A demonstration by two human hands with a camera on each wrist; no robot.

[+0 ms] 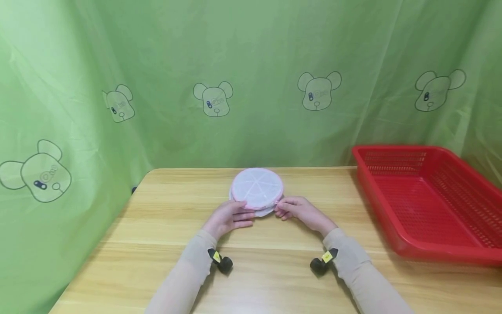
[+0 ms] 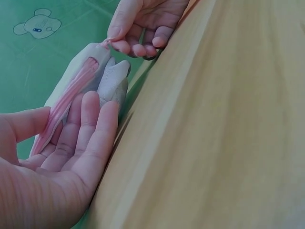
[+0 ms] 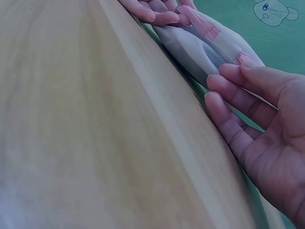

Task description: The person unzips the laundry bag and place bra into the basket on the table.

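A round white mesh zip bag with a pink zipper around its rim is at the far part of the table. My left hand grips its near left edge, thumb on top and fingers underneath. At the near right edge, my right hand pinches the pink zipper pull between thumb and index finger. The left wrist view shows the pink zipper running from the left thumb toward the right hand. Below it bulges a soft greyish-white part of the bag; what is inside is hidden.
To the right stands a large red plastic basket with perforated walls. The wooden table reaches back to a green curtain printed with bear heads. Each wrist wears a small black camera on its sleeve.
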